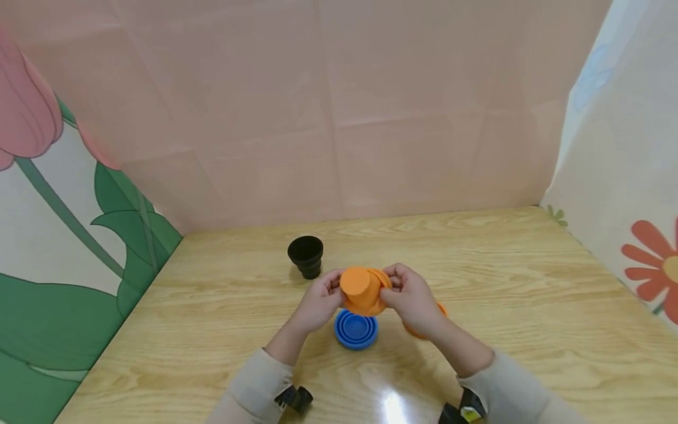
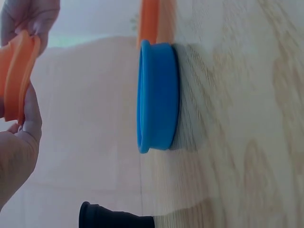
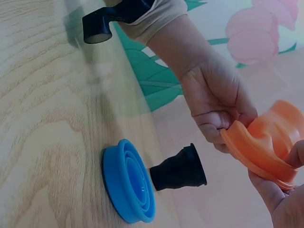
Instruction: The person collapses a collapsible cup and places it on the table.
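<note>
Both hands grip an orange collapsible cup (image 1: 365, 291) above the table, one at each side. My left hand (image 1: 320, 303) pinches its left edge, while the fingers and thumb of my right hand (image 1: 415, 303) hold the right edge. The cup is partly pushed out and tilted, its round base turned toward the head camera. In the right wrist view its soft wall (image 3: 266, 137) looks folded and bent. Below the hands, a blue collapsible cup (image 1: 356, 330) lies folded flat on the table.
A black cup (image 1: 306, 256), fully extended, stands upright farther back on the wooden table (image 1: 222, 330). Another orange piece (image 1: 442, 307) lies on the tabletop, mostly hidden by the right hand and wrist. A pink sheet (image 1: 339, 118) rises behind the table.
</note>
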{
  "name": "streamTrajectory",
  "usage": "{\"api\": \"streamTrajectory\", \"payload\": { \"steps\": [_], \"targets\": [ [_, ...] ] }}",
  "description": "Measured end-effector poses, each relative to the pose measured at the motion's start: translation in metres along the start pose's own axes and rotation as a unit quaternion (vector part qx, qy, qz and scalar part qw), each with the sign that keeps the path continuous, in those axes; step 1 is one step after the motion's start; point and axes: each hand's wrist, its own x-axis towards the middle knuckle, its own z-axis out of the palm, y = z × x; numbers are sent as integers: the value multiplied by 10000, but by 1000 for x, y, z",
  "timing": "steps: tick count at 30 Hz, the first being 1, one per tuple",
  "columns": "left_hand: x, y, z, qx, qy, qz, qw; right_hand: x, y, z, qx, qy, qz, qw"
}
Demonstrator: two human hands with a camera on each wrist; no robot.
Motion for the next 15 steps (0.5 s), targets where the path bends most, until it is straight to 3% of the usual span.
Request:
{"api": "streamTrajectory", "payload": {
  "steps": [5, 9, 12, 15],
  "targets": [
    [-2, 5, -4, -168, -107, -28, 9998, 3, 2, -3, 57, -182, -18, 9998],
    [0, -2, -10, -793, -452, 130, 9957, 7, 9, -11, 716, -964, -115, 9927],
    [2, -8, -14, -1644, -932, 297, 9815, 9, 15, -16, 1590, -1589, -154, 9743],
    [5, -12, -17, -2431, -1487, 448, 9575, 9, 18, -19, 2332, -2040, -267, 9504]
  ]
}}
